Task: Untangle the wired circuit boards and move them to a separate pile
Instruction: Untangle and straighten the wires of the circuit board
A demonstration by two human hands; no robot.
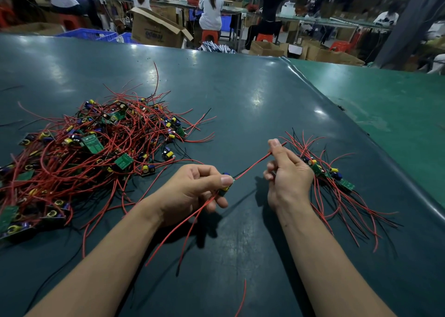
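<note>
A big tangled heap of small green circuit boards with red and black wires (79, 153) lies on the left of the dark green table (240, 95). A smaller pile of boards (332, 177) with wires fanned out lies on the right. My left hand (192, 189) pinches one small circuit board (226, 186) between thumb and fingers; its red wires hang down toward me. My right hand (286, 172) pinches a red wire (255, 165) that runs taut from that board up to its fingertips, just left of the small pile.
A loose red wire (243, 297) lies near the front edge. A lighter green table surface (385, 114) adjoins on the right past a raised seam. Beyond the far edge are cardboard boxes (156, 27), blue crates, red stools and seated people.
</note>
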